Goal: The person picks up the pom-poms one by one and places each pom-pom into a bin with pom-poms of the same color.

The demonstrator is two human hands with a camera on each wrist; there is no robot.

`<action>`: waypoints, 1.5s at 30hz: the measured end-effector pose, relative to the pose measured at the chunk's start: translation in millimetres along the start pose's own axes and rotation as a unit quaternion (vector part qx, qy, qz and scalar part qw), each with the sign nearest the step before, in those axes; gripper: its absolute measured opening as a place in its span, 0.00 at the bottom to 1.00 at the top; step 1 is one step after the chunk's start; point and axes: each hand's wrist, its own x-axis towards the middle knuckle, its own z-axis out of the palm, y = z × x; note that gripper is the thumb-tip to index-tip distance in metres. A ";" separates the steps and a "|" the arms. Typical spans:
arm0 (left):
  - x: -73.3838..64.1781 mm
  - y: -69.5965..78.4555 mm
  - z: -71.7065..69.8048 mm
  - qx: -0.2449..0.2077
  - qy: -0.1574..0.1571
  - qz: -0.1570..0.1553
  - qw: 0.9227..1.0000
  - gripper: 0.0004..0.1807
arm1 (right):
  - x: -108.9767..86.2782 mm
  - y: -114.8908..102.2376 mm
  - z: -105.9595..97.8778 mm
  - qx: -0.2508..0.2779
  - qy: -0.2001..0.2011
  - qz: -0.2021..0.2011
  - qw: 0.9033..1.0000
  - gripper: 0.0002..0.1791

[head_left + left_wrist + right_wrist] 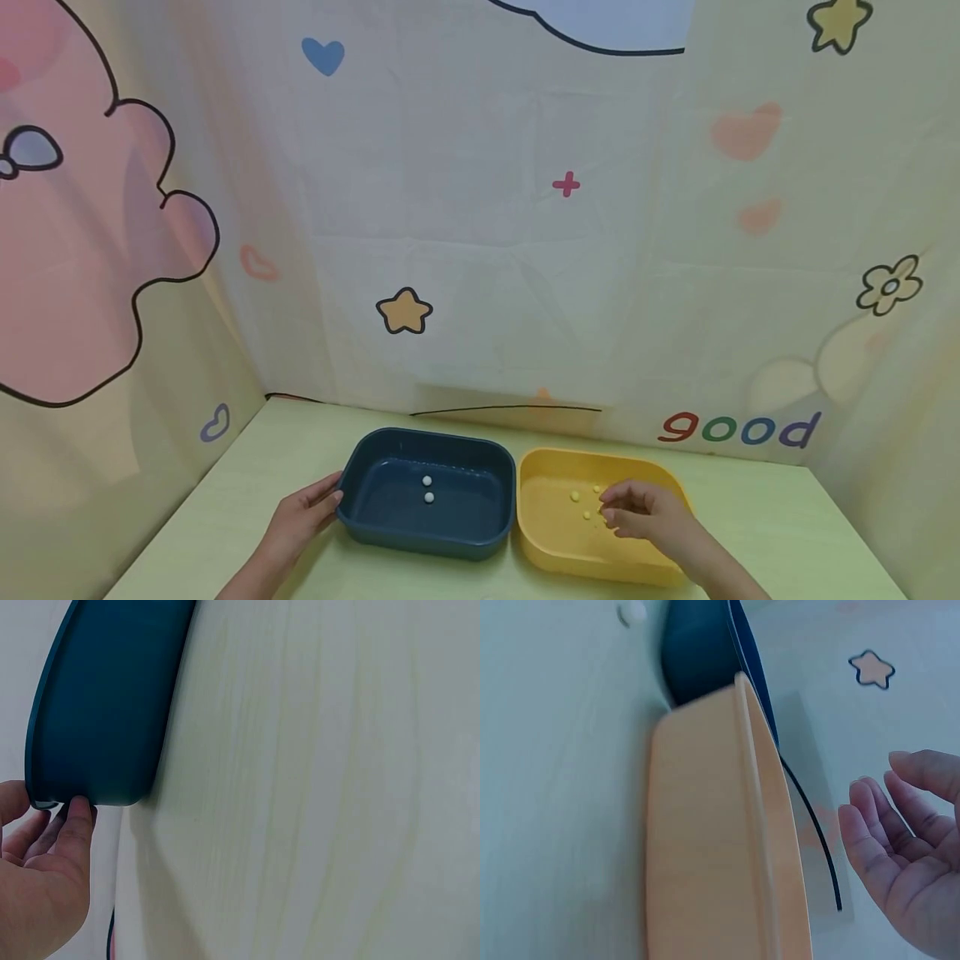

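Observation:
My left hand (300, 510) grips the left end of a dark blue tray (420, 537), thumb and fingers at its rim. The left wrist view shows that hand (49, 877) at the corner of the tray (112, 697). Two small white balls, the nearer ball (429, 497) and the farther ball (427, 481), lie in the blue tray. Over the yellow tray (547, 542) is my right hand (648, 512), fingers loosely bent. In the right wrist view this hand (915, 840) holds nothing and is apart from the rim. Several small yellow pieces (575, 497) lie in the yellow tray, some partly behind the fingers.
Both trays stand side by side on a pale green wood-grain table (247, 467). A printed curtain (480, 333) hangs behind and at the sides. A blurred white round thing (632, 611) shows at the top of the right wrist view.

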 end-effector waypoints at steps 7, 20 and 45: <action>0.3 -0.8 1.1 0.001 0.000 0.001 1.000 0.25 | -6.3 1.9 31.7 0.038 -0.021 -0.008 0.999 0.24; 0.8 -0.1 1.5 0.002 0.001 -0.002 1.000 0.25 | 1.0 16.4 79.8 0.063 -0.086 0.013 0.994 0.23; -1.2 2.1 0.8 -0.007 -0.002 -0.011 1.000 0.26 | 36.8 45.7 142.1 -0.007 -0.058 0.044 0.997 0.10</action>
